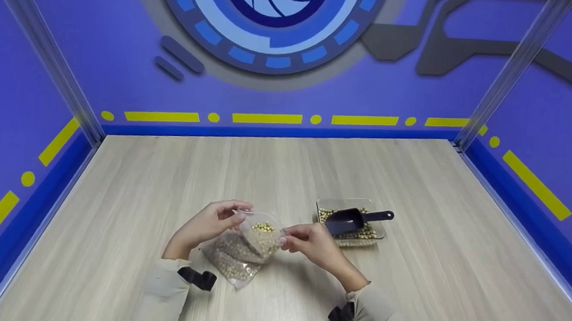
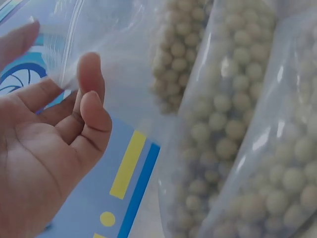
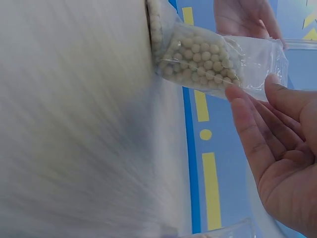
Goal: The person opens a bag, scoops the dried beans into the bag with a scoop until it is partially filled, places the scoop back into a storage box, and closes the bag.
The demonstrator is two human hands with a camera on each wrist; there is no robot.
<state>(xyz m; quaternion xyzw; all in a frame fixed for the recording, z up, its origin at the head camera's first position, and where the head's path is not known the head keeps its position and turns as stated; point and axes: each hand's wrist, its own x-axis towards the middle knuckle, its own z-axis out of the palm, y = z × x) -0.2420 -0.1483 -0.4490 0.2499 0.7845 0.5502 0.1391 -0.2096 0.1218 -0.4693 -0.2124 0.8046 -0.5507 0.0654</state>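
A clear zip bag [image 1: 255, 250] bulges in folds with round, pale beans [image 1: 263, 226], its lower end resting on the table. The mouth at its upper end is spread apart. At one side of that mouth, my left hand [image 1: 211, 224] grips the edge by the corner, some fingers curled in the left wrist view. Across from it, my right hand [image 1: 318, 246] pinches the opposite edge between thumb and fingertips. In the right wrist view the zip strip [image 3: 280, 67] runs along the bag's upper end.
Just beyond my right hand stands a clear rectangular container [image 1: 380, 234] of the same beans. A black scoop [image 1: 344, 221] lies on them, handle over the right rim. The pale wood table [image 1: 156, 172] meets blue-purple walls [image 1: 279, 100] at back and sides.
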